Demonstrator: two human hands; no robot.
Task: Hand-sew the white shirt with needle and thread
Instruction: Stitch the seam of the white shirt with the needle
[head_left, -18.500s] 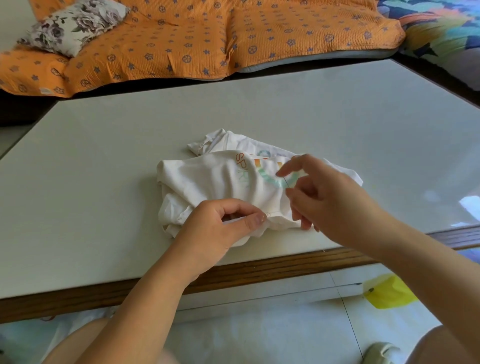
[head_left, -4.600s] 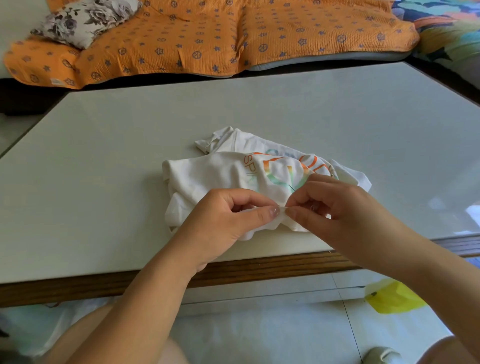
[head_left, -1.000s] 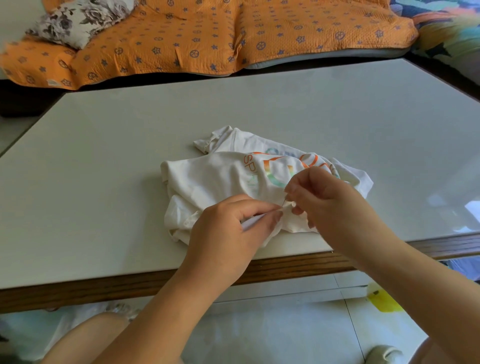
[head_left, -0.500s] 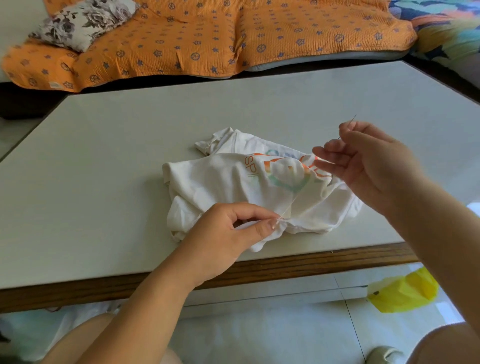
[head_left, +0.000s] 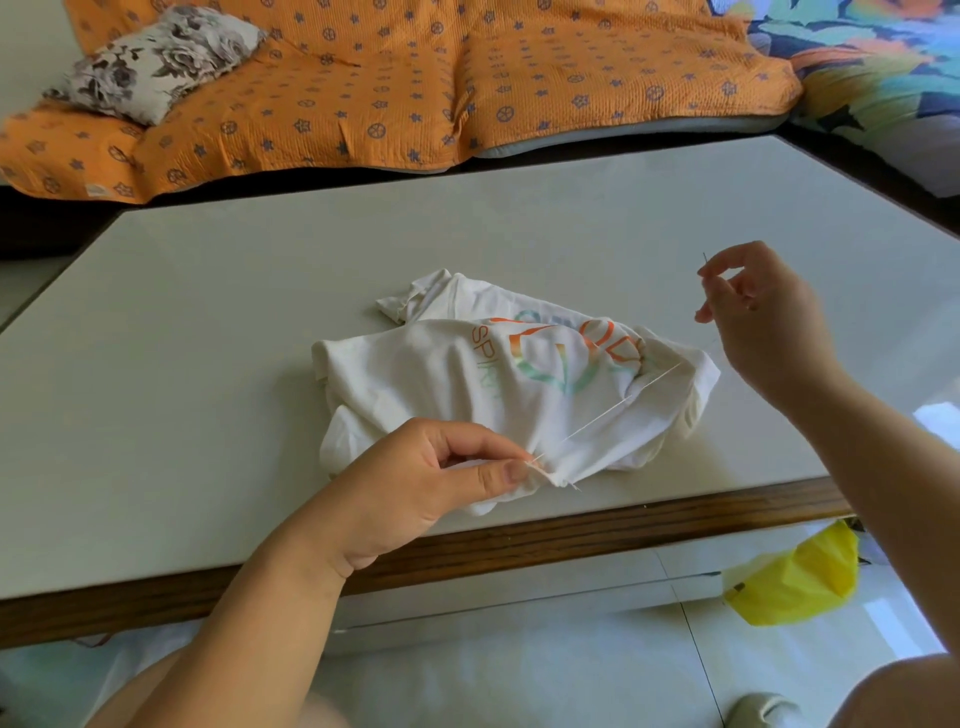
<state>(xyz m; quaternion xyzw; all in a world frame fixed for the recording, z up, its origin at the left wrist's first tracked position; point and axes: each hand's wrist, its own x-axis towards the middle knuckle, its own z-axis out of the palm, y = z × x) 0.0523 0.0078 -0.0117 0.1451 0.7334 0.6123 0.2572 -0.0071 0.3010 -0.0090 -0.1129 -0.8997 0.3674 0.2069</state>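
Only readable print sits on crumpled white fabric shirt (head_left: 415, 374). Letters "SPI" run sideways down the chest, orange fading to green; following letters too pale and creased to make out. Curved orange "OD" along upper right edge of multicoloured round logo (head_left: 550, 358), rest of that arc lost in folds.

The left hand (head_left: 415, 483) pinches low; the right hand (head_left: 753, 322) pinches, raised higher.
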